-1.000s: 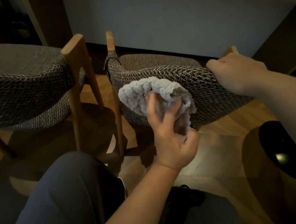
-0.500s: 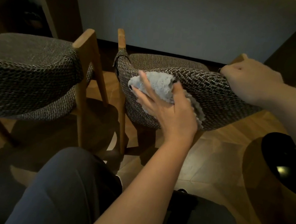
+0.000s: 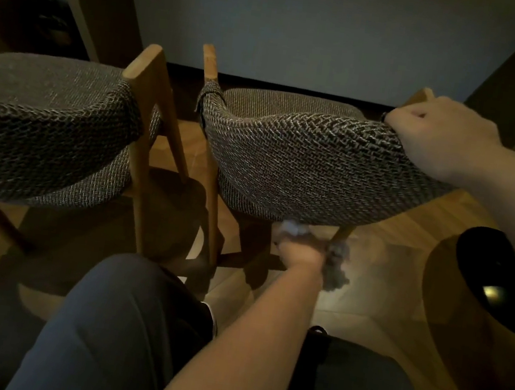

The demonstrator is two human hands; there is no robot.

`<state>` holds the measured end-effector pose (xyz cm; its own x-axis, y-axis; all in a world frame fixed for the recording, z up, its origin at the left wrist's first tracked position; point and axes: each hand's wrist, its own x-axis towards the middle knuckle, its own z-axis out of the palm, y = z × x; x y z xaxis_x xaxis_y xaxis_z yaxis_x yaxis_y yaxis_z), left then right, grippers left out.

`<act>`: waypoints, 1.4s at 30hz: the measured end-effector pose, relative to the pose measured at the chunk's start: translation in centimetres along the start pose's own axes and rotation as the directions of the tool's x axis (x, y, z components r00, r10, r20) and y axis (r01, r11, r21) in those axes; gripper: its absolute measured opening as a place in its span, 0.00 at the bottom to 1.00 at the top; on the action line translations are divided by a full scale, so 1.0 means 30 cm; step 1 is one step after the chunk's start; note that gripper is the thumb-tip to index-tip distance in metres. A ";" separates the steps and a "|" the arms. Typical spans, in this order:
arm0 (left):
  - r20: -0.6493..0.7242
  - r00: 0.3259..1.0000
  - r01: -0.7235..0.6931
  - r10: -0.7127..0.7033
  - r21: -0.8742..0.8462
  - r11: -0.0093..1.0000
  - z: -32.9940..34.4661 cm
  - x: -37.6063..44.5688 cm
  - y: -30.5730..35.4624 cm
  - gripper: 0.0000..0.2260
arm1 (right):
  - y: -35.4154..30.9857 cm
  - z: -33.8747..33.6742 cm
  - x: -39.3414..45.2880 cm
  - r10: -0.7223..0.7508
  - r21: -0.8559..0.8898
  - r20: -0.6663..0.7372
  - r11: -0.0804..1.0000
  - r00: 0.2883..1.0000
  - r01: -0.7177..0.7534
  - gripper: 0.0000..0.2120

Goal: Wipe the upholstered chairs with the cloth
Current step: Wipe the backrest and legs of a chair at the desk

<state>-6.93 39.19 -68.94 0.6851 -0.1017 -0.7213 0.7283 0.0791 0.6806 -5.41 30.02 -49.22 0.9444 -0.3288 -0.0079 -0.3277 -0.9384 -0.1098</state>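
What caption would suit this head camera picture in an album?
Left hand sweeps a grey cloth under the right-hand chair's backrest while the right hand grips its top corner.

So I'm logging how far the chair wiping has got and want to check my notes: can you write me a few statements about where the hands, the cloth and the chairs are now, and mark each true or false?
1. The right hand grips the top corner of the right chair's backrest. True.
2. The left hand holds the cloth at the lower edge of that backrest. True.
3. The cloth is spread flat over the left chair. False: it is bunched in the left hand, by the right chair.
4. Both hands are on the left chair. False: neither touches it.
5. The two chairs stand side by side. True.
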 end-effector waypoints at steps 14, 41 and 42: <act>-0.313 0.863 -0.474 0.396 -0.237 0.848 -0.410 0.306 0.564 0.18 | 0.019 0.022 0.002 0.037 0.055 -0.072 0.998 0.997 -0.033 0.21; 0.043 0.824 -0.533 0.566 0.400 0.746 -0.273 0.046 0.340 0.41 | 0.020 0.012 0.018 0.022 -0.037 -0.012 0.999 1.000 -0.023 0.28; 0.070 0.873 -0.464 0.483 0.421 0.779 -0.285 0.072 0.303 0.40 | 0.021 0.013 0.017 0.014 -0.040 -0.016 0.999 1.000 -0.015 0.28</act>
<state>1.29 48.18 -65.41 0.9488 -0.1197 -0.2923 0.2442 -0.3091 0.9192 -5.13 29.30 -49.67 0.9390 -0.3439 0.0064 -0.3426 -0.9368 -0.0702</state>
